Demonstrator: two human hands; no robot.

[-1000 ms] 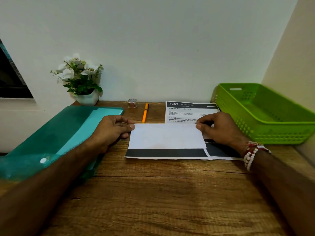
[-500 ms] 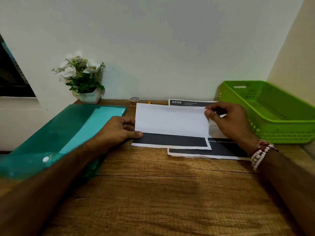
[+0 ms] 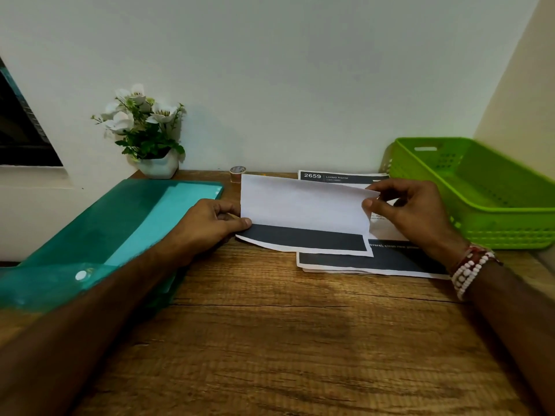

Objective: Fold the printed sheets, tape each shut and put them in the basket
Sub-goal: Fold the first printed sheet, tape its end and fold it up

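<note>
A partly folded printed sheet [image 3: 300, 205] shows its white back, with a dark printed band along its near edge. My left hand [image 3: 210, 223] pinches its left edge at the fold. My right hand [image 3: 411, 211] pinches the upper right corner and holds that side raised off the table. Under it lies a flat stack of printed sheets [image 3: 375, 262] headed "2659 Living Room". The green basket [image 3: 486, 205] stands at the right, against the wall. A small roll of tape [image 3: 238, 173] sits by the back wall.
A teal plastic folder [image 3: 99, 235] covers the left of the wooden table [image 3: 285, 340]. A white pot of white flowers [image 3: 147, 136] stands at the back left. The side wall runs close behind the basket.
The folded sheet has been lifted off the stack and shifted left and away from me. Both hands moved with it, and it now hides the orange pen.
</note>
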